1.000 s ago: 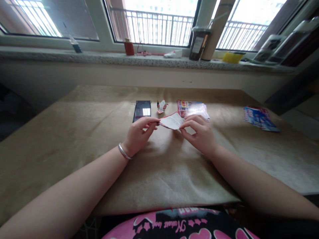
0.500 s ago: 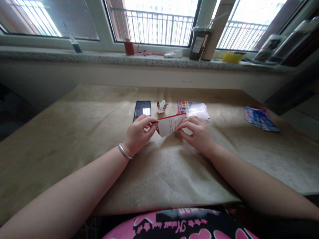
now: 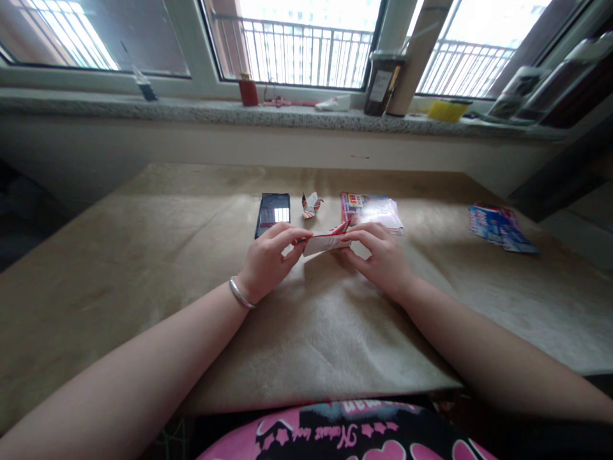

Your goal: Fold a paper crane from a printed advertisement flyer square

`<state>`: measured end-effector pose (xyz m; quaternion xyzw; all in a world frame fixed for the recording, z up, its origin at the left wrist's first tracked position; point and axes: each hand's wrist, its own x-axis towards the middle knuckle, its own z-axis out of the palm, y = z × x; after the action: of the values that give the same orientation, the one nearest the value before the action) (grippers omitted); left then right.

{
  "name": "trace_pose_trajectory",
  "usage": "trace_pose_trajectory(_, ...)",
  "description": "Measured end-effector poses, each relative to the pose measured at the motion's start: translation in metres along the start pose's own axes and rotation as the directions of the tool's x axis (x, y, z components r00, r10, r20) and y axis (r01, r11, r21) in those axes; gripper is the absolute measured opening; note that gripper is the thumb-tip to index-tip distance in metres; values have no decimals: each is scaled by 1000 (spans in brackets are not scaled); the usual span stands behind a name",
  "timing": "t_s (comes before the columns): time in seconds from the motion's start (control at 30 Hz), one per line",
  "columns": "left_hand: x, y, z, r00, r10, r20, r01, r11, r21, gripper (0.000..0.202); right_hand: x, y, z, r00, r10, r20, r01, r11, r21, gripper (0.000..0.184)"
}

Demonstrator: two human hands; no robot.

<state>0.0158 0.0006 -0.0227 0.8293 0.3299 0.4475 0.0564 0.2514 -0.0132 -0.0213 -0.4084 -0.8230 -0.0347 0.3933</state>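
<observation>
Between my two hands is a sheet of printed paper [image 3: 322,243], white with a red edge, partly folded and held just over the table. My left hand [image 3: 275,255] pinches its left end between thumb and fingers; a silver bangle circles that wrist. At the other end, my right hand [image 3: 376,254] grips the paper with thumb and fingertips. Just beyond the sheet stands a small folded paper figure [image 3: 312,205] with striped and white faces. A phone [image 3: 274,212] lies past my left hand, and a stack of colourful leaflets [image 3: 373,211] lies past my right.
More blue leaflets [image 3: 502,228] are fanned out at the table's right. The tan-covered table [image 3: 143,255] reaches the wall under the window. On the granite sill [image 3: 191,110] stand a red bottle [image 3: 248,91], a dark container [image 3: 382,86] and a yellow object [image 3: 447,110].
The paper has tipped flatter and its red-edged part is folded over, so less of the white face shows. Both hands have stayed nearly in place.
</observation>
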Motion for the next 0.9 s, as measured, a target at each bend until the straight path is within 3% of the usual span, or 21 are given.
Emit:
trace_pose_trajectory(0.23,1,0,0,1000,16,16,-16,1000,19,15,1,0,0,1000,-5,-28,4,999,-45,18)
trace_pose_trajectory(0.43,3,1,-1,999,40,33,-40,999,0,14,1,1,2,1000,16,15,-16,999,-44,17)
trace_pose_trajectory(0.7,1,1,-3,990,-5,140,7,1000,-14,31,-2,3,4,985,71,156,-64,997,-45,15)
trace_pose_trajectory(0.9,1,2,-4,984,-28,176,0,987,159,31,-3,4,6,952,94,292,-92,996,-20,15)
